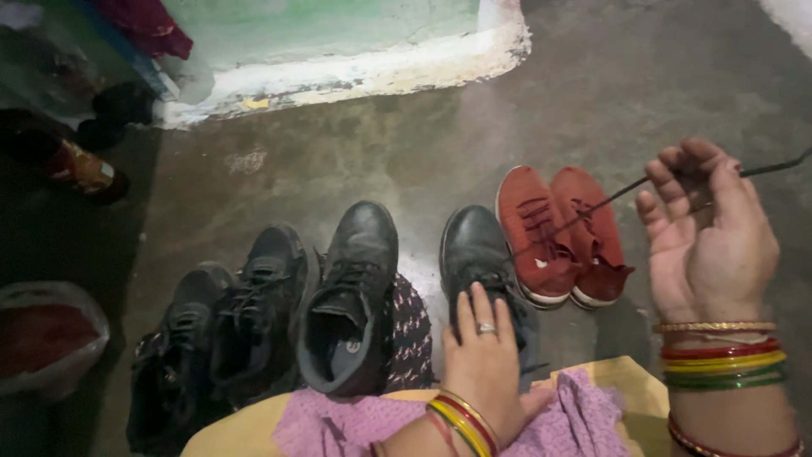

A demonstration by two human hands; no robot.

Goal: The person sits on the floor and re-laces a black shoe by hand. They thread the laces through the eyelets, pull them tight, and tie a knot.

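Head cam: I see my left hand (484, 360) flat on the black shoe (476, 254), fingers spread, gripping nothing. Right hand (709, 233) raised, fingers pinching a dark lace (622, 193) running twd that shoe on the floor (406, 144). Red sneakers (562, 233) just beside.

Lower centre of the frame: left hand (484, 360), ringed and bangled, laid flat on a black boot (475, 254).

Right of the frame: right hand (709, 237), raised, palm toward the camera; a dark shoelace (609, 199) is pinched in its grip and drawn taut from the boot.

Upper right of centre: a pair of red sneakers (562, 233), set side by side on the concrete floor (355, 152).

Centre: a second black boot (353, 296), upright.

Lower left: two black laced shoes (224, 326), touching.

Bottom edge: pink cloth (338, 423).
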